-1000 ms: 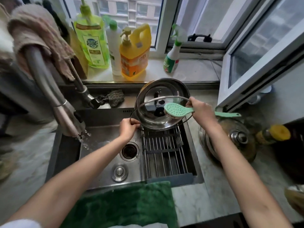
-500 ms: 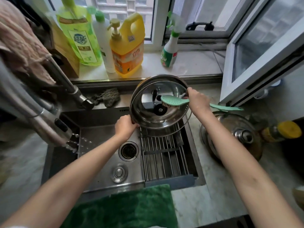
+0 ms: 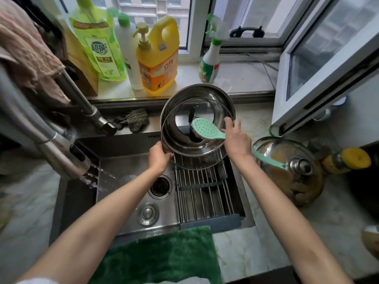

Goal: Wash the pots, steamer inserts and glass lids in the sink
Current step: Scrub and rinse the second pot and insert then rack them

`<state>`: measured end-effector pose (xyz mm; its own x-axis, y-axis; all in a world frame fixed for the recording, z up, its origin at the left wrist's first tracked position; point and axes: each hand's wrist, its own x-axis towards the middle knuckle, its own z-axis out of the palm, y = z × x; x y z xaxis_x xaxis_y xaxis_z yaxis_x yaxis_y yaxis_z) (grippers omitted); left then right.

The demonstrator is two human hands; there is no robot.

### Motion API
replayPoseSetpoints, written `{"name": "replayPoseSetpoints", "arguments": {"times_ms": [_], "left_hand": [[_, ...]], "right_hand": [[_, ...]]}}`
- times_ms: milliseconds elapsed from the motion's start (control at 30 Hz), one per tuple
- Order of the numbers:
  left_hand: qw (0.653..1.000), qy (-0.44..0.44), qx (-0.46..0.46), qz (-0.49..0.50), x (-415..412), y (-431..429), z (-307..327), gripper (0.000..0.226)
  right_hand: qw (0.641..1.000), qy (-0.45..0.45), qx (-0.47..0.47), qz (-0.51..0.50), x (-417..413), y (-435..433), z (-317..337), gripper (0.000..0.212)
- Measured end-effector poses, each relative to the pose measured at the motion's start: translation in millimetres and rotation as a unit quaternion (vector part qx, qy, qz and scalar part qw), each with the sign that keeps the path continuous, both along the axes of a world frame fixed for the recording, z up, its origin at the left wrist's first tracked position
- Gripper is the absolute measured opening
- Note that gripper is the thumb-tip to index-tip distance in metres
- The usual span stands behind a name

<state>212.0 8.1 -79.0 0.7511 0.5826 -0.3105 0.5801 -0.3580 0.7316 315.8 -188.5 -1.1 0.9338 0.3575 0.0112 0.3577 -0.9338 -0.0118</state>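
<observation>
A round glass lid (image 3: pixel 174 128) with a steel rim and a black knob stands tilted over a steel pot (image 3: pixel 225 99) at the back of the sink (image 3: pixel 127 160). My left hand (image 3: pixel 158 158) grips the lid's lower left rim. My right hand (image 3: pixel 235 138) holds a mint-green dish brush (image 3: pixel 205 128), whose head presses on the lid's inner face near the knob. Its long handle sticks out to the right behind my wrist. A second steel lid (image 3: pixel 287 171) with a metal knob lies on the counter to the right.
A wire drying rack (image 3: pixel 203 191) spans the sink's right half. The pull-out tap (image 3: pixel 67 158) sprays water at the left. Detergent bottles (image 3: pixel 158 58) and a spray bottle (image 3: pixel 211 58) line the sill. A green mat (image 3: pixel 160 259) lies at the front edge. An open window sash (image 3: pixel 320 64) juts in on the right.
My right hand has swept the brush from the lid's right side to its middle. The lid has tipped more upright. The view has moved closer and a bit to the right.
</observation>
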Motion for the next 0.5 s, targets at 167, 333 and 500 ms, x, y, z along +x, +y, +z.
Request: {"name": "replayPoseSetpoints", "arguments": {"times_ms": [167,333,500], "left_hand": [[1.000,-0.006,0.011,-0.028,-4.9,-3.6,1.2,0.041],[0.999,-0.002,-0.024,-0.028,-12.8,-16.6,10.4,0.069],[1.000,0.001,0.014,-0.027,-26.8,-34.7,21.0,0.083]], "right_hand": [[0.989,0.031,-0.031,-0.143,-34.4,-50.2,23.6,0.037],[0.917,0.125,-0.055,-0.375,-18.5,-139.4,20.6,0.057],[0.914,0.137,-0.050,-0.380,-16.6,-173.3,14.7,0.058]]}}
